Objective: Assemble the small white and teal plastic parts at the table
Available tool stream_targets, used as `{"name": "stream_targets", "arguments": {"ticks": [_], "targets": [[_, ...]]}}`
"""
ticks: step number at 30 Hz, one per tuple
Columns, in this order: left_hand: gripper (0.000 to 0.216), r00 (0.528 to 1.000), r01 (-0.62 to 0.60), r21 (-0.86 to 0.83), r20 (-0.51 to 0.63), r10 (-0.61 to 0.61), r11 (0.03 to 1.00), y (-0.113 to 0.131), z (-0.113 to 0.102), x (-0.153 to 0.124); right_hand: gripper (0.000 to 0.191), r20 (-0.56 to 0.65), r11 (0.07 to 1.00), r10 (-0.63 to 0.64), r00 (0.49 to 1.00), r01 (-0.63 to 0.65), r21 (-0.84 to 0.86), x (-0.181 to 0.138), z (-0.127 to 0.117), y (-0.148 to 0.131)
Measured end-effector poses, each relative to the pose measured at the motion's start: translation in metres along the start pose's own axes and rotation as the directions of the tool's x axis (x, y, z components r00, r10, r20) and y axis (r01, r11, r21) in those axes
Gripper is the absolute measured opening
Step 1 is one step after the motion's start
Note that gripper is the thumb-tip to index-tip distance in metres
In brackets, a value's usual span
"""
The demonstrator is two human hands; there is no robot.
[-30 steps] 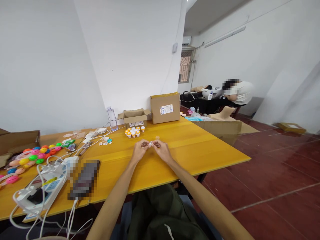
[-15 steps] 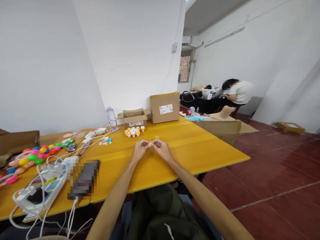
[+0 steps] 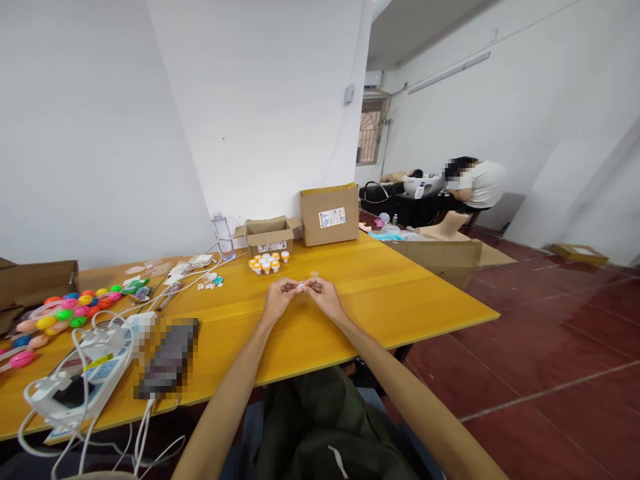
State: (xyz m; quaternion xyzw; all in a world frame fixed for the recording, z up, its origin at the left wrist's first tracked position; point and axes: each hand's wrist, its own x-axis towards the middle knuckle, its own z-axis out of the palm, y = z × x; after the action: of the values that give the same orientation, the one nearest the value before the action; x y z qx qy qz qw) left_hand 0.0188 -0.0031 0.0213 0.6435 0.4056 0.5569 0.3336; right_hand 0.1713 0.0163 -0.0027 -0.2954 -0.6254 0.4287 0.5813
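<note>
Over the middle of the yellow wooden table [image 3: 390, 293], my left hand [image 3: 279, 297] and my right hand [image 3: 323, 296] meet at the fingertips. Between them is a small whitish piece [image 3: 301, 287], pinched from both sides; it is too small and too covered by fingers to name. Just beyond my hands stands a cluster of small white-and-orange capped items [image 3: 267, 263]. A small pale, see-through piece [image 3: 315, 274] lies behind my right fingers.
An open carton [image 3: 270, 235] and a taller box [image 3: 330, 217] stand at the wall beside a clear bottle [image 3: 223, 237]. To the left are a power strip [image 3: 107, 373] with cables, a blurred phone-like object [image 3: 170, 360] and colourful balls [image 3: 75, 307]. A person [image 3: 480, 183] sits at the far right.
Almost nothing differs. Both hands stay in the same place with fingertips together on the small whitish piece.
</note>
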Motion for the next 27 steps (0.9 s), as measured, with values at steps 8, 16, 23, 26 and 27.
{"name": "stream_targets", "arguments": {"ticks": [8,16,23,26,27], "targets": [[0.008,0.999,-0.033,0.036,0.01,0.033,0.999,-0.0027,-0.002,0.0004,0.03,0.008,0.997,0.055,0.998,-0.056,0.045,0.0012,-0.0001,-0.0004],[0.014,0.999,0.034,-0.016,0.014,-0.034,0.999,-0.003,-0.0007,0.0008,0.03,-0.015,0.999,0.042,0.999,-0.041,0.011,0.0018,-0.0003,0.0013],[0.021,0.993,0.118,-0.079,0.014,-0.117,0.99,-0.0038,-0.0018,0.002,0.033,-0.02,0.999,0.048,0.999,-0.047,0.02,0.0014,0.0014,0.0034],[0.022,0.991,0.135,-0.082,0.006,-0.135,0.987,-0.0047,-0.002,0.0025,0.033,-0.023,0.999,0.047,0.999,-0.047,0.022,0.0017,0.0011,0.0045],[0.022,0.99,0.14,-0.08,0.006,-0.139,0.987,-0.0048,-0.0019,0.0025,0.033,-0.02,0.999,0.043,0.999,-0.043,0.02,0.0018,0.0007,0.0047]]}}
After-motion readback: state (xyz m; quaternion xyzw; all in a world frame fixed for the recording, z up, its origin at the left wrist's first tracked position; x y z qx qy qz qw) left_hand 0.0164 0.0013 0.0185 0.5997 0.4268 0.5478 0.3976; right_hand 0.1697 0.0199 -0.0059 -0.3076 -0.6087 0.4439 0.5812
